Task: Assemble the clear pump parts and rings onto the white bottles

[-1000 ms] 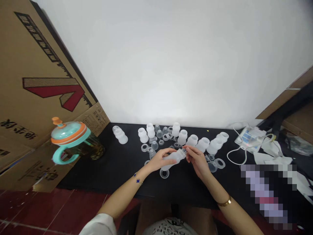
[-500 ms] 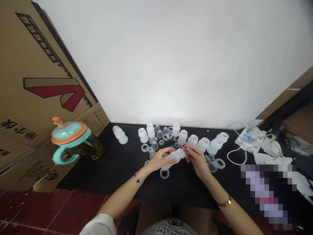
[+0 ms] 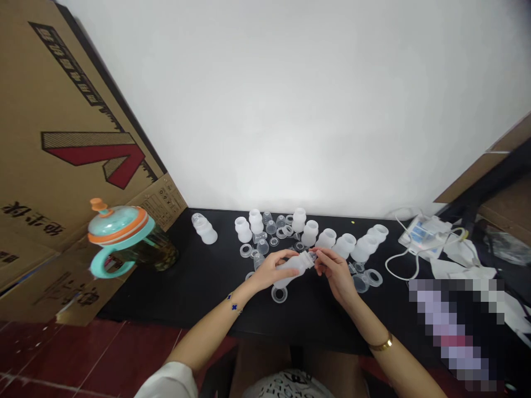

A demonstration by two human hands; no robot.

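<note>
White bottle [image 3: 290,269] is held tilted over the black table [image 3: 194,293] on my feed, my left hand [image 3: 269,269] curling its fingers around the body, my right hand [image 3: 335,272] nearly closed at the mouth. Flat ring [image 3: 284,299] lies by the base; smaller still, a clear piece [image 3: 313,256] is pinched in my right fingers.

My view swung slightly left: large brown cardboard box with red arrow print [image 3: 83,185], round clear jug with teal-and-orange lid [image 3: 136,236] sit marginally further right.
</note>
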